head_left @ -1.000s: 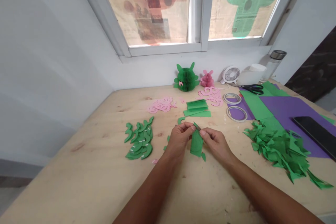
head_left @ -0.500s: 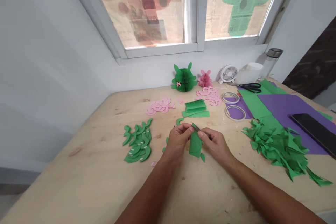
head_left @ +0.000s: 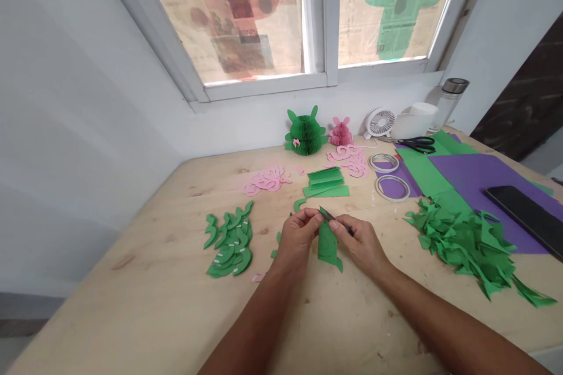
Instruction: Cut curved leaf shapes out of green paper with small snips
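Observation:
My left hand and my right hand meet over the middle of the wooden table. Both pinch the top of a folded green paper piece that hangs down between them, its lower end near the tabletop. Fingers of both hands are closed on the paper's upper edge. A pile of curved green cut-outs lies to the left of my left hand. A stack of folded green paper strips sits just beyond my hands.
Green paper scraps are heaped at the right, beside purple sheets and a black phone. Pink cut-outs, two tape rings, scissors, a small fan and green and pink honeycomb paper figures stand toward the wall.
My hands and the green piece have stayed nearly as they were. The view has shifted slightly, with everything sliding a little left and up.

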